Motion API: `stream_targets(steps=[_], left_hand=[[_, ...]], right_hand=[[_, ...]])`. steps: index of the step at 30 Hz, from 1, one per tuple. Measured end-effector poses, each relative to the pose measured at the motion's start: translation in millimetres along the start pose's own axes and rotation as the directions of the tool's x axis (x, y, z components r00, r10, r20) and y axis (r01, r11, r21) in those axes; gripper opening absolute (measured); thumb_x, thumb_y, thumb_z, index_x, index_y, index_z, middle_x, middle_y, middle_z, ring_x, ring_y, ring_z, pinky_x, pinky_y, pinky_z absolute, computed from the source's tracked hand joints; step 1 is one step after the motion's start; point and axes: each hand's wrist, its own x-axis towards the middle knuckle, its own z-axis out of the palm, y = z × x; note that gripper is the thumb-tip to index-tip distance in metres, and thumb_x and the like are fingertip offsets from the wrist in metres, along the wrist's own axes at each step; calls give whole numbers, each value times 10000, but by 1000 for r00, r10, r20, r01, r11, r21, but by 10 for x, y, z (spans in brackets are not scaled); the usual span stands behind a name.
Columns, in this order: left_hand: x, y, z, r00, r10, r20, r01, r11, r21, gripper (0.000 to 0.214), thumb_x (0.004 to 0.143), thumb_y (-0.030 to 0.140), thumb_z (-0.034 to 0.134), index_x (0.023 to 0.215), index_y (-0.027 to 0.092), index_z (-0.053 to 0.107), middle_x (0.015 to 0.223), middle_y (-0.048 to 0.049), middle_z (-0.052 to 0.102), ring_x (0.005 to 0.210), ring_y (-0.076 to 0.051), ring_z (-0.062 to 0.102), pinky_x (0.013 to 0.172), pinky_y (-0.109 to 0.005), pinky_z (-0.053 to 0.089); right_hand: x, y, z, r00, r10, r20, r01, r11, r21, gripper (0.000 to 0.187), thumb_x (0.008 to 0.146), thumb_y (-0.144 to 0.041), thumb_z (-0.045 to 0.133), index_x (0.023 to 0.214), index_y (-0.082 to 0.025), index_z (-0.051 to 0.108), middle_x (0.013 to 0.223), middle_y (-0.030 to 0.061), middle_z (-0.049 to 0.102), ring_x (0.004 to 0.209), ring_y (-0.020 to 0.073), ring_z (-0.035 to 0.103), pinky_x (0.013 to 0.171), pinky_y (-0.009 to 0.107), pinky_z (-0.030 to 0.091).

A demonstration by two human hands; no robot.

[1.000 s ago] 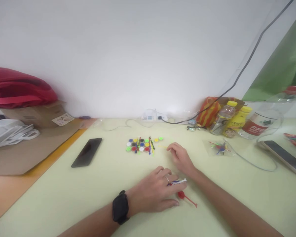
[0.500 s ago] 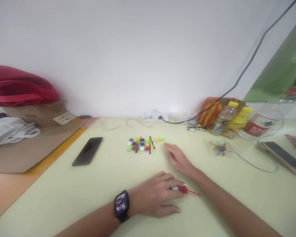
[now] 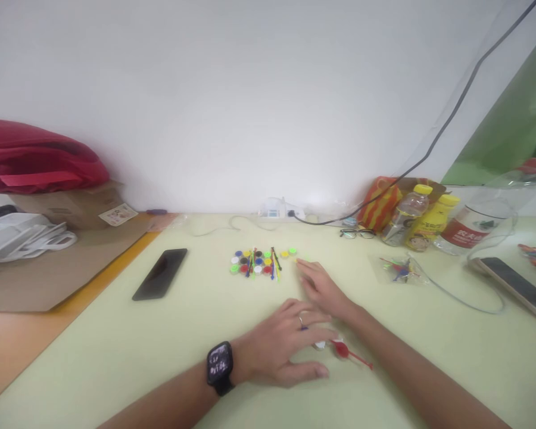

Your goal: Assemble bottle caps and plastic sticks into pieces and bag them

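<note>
My left hand, with a black watch on the wrist and a ring on one finger, lies flat on the pale green table, fingers stretched over small blue and white plastic pieces. A red plastic stick lies just right of its fingertips. My right hand reaches forward, fingers extended and flat, its tips close to a green cap at the right end of a cluster of coloured caps and sticks.
A black phone lies to the left. A clear bag of coloured sticks, glasses, bottles, a large plastic jug and another phone are on the right. Cardboard and a red bag sit far left.
My right hand moved forward from the table middle toward the caps. My left hand shifted slightly, and the red stick now lies further right of its fingers.
</note>
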Motion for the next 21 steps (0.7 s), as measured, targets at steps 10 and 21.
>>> stream_targets(steps=[10, 21], left_hand=[[-147, -668, -73, 808, -365, -462, 456, 885, 98, 274, 993, 265, 593, 1266, 246, 616, 1215, -72, 672, 1202, -264, 581, 1076, -453, 451], [-132, -689, -15, 878, -374, -300, 428, 893, 140, 89, 968, 272, 630, 1022, 230, 686, 1052, -64, 682, 1048, -252, 605, 933, -419, 501]], right_hand=[[-3, -161, -134, 982, 44, -183, -46, 999, -8, 227, 857, -95, 536, 921, -193, 730, 942, 87, 773, 898, 251, 668, 846, 412, 529], [-32, -406, -206, 993, 96, -71, -90, 992, 91, 177, 756, -100, 521, 622, -196, 586, 634, 0, 604, 618, 151, 546, 604, 277, 380]])
